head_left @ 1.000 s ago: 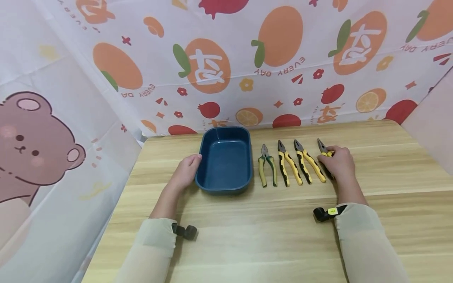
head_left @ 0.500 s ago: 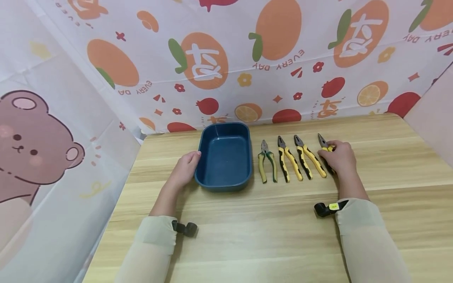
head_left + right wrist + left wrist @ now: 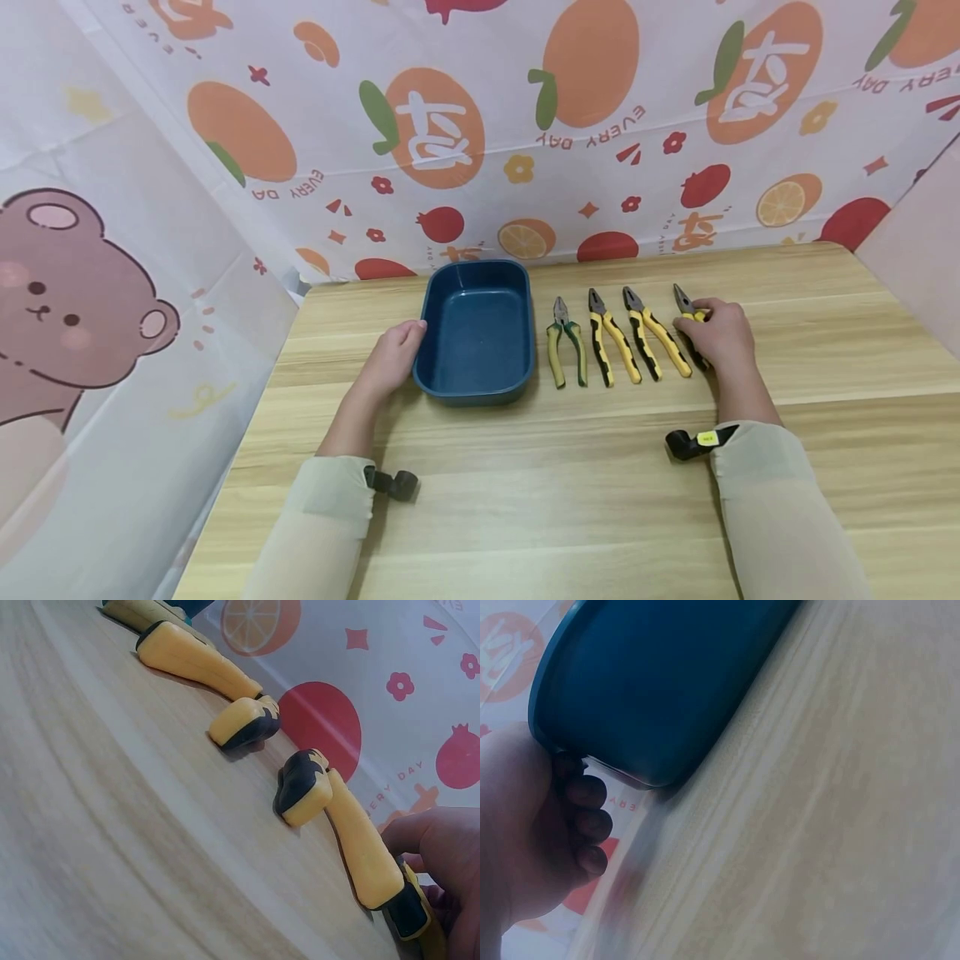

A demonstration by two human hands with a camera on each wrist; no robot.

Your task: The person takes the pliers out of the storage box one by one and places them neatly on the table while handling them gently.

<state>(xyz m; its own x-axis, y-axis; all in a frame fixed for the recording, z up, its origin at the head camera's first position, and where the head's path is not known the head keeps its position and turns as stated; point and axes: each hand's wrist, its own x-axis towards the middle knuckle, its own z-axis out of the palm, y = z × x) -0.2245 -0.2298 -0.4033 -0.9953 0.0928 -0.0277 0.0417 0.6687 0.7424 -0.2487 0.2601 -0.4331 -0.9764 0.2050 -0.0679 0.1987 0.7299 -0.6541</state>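
Observation:
At the left side of a deep blue rectangular tray [image 3: 480, 350], my left hand [image 3: 393, 358] grips the rim, thumb on top. The left wrist view shows its other fingers curled beneath the rim, beside the tray wall [image 3: 652, 690]. My right hand [image 3: 722, 333] pinches long-nose pliers [image 3: 682, 297] at the right end of a row, their jaws pointing to the back. Yellow-and-black handles of these pliers [image 3: 409, 911] show beside the fingers in the right wrist view. Nearest to them lie yellow-and-black pliers [image 3: 667, 340], with handles spread.
Another yellow-and-black pair of pliers [image 3: 622, 350] and a green-handled pair [image 3: 554, 354] lie between the tray and the right hand. All rest on a wood-grain table [image 3: 525, 492]. Behind it hangs a fruit-print cloth [image 3: 517, 200], and a bear-print cloth [image 3: 210, 308] hangs at the left.
The head view has tilted slightly, so the table things sit a little higher in it. Both hands keep their places on the tray and the long-nose pliers.

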